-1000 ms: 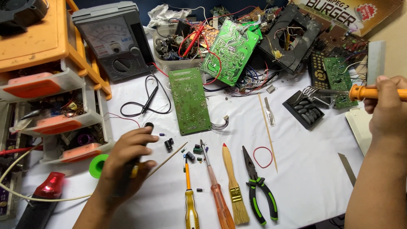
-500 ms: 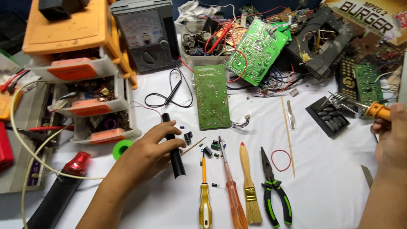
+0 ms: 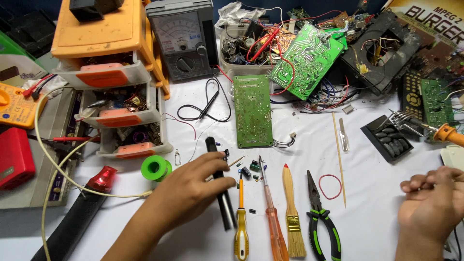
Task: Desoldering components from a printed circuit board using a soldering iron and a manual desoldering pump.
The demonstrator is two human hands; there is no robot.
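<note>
Since the earlier frame the left hand has kept hold of the black rod-shaped tool, which now lies lower on the white table, just left of the yellow-handled screwdriver. Its thumb and fingers are curled round the middle of the tool, pinching it. The right hand has dropped from the orange-handled soldering iron, which now lies apart from it by the table's right edge. That hand rests on the table in a loose fist, fingers curled together, holding nothing that shows.

To the right of the yellow-handled screwdriver lie an orange screwdriver, a small wooden brush and green-handled pliers. A red rubber band lies beside a thin wooden stick.

A flat cardboard package with large printed lettering and a brown picture sits at the top right corner. A pale green box with a small label stands at the far left, above a yellow meter. A grey dial meter stands upright beside the orange drawer unit.
</note>
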